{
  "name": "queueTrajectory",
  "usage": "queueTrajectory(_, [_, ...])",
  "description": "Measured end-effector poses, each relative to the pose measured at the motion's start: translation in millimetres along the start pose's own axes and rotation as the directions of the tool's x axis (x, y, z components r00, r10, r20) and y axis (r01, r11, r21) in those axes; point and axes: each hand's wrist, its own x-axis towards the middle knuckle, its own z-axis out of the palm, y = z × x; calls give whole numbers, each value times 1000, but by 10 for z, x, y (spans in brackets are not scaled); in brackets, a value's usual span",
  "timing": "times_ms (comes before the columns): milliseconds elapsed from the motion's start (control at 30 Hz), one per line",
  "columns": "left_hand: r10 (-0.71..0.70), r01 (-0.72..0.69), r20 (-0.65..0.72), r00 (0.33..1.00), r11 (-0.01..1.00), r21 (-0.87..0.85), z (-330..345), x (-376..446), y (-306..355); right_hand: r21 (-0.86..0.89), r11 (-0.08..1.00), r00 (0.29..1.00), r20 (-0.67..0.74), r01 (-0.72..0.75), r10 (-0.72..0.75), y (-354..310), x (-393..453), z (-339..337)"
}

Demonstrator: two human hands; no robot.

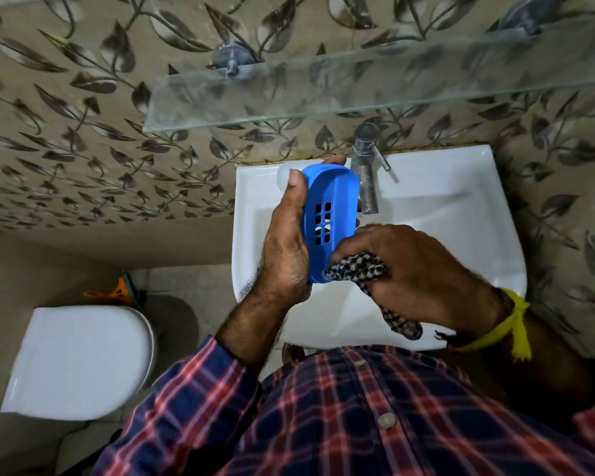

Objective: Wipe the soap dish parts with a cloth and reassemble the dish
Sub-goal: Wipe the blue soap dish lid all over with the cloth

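Hands work over the white sink [461, 187]. The left hand [285, 249] holds a blue soap dish part [327, 218] up on its edge, above the basin and just beside the tap [366, 166]. The thumb sits on one long side and the fingertips curl round the far end, so this grip is clamped on the part. The part has a patch of small square holes in its middle.

The right hand [406, 266] grips a bunched black-and-white checked cloth [358, 269], fingers curled tight round it. The cloth touches the lower end of the blue part, and a loose tail hangs down toward the person's plaid shirt [358, 424].

The blue part looks like thin plastic, so it is likely light and stiff. It may be wet and slippery, and it could slide out if held loosely. The long sides are the best place to hold it, as the left hand does, leaving the flat face free for wiping. The cloth is soft and folds easily, so it can push into the holes.

No other dish part shows clearly in this view. A glass shelf [323, 94] hangs on the wall above, and a toilet lid [79, 359] sits to the left.
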Motion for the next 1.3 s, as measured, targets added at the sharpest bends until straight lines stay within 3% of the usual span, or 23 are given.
queueTrajectory(67, [-18, 18, 8, 1000, 999, -38, -19, 16, 14, 276, 961, 1000, -14, 28, -25, 60, 0, -19])
queueTrajectory(133, [-21, 24, 31, 999, 996, -89, -39, 34, 64, 586, 810, 992, -117, 24, 55, 142, -33, -45])
queueTrajectory(200, [-7, 12, 59, 998, 995, -94, -44, 40, 111, 693, 717, 970, -218, 75, 109, 216, -61, -54])
queueTrajectory(367, [6, -5, 72, 997, 1000, -19, -7, 53, 110, 347, 920, 915, -402, 183, -31, 173, -30, -31])
queueTrajectory(433, [30, -32, 77, 997, 999, 30, 12, 61, 114, 132, 972, 869, -483, 193, -107, 114, -28, -5])
queueTrajectory(500, [55, -62, 88, 995, 995, 74, 29, 61, 124, -213, 966, 835, -496, 147, -237, 13, -37, 40])
queueTrajectory(567, [69, -79, 85, 994, 990, 116, 25, 61, 126, -384, 916, 818, -488, 113, -305, -27, -50, 118])
queueTrajectory(733, [109, -123, 91, 990, 977, 172, 60, 31, 155, -315, 936, 747, -582, 157, -322, -37, -56, 211])
queueTrajectory(800, [169, -190, 106, 980, 952, 240, 105, 8, 164, -348, 914, 741, -553, 210, -381, -66, -62, 261])
queueTrajectory(900, [256, -281, 118, 959, 906, 315, 135, -7, 167, -382, 892, 755, -504, 240, -419, -69, -51, 323])
queueTrajectory(1000, [301, -319, 108, 947, 874, 366, 162, -3, 157, -459, 872, 776, -484, 167, -404, -15, -32, 297])
queueTrajectory(1133, [288, -293, 74, 955, 871, 395, 162, 8, 122, -448, 892, 843, -451, 69, -291, 24, -9, 192])
queueTrajectory(1233, [250, -252, 48, 967, 917, 308, 90, 33, 188, -272, 962, 763, -615, 28, -197, 80, -40, 115])
queueTrajectory(1300, [238, -242, 46, 970, 935, 258, 53, 41, 212, -187, 970, 697, -674, 158, -244, 100, -35, 120])
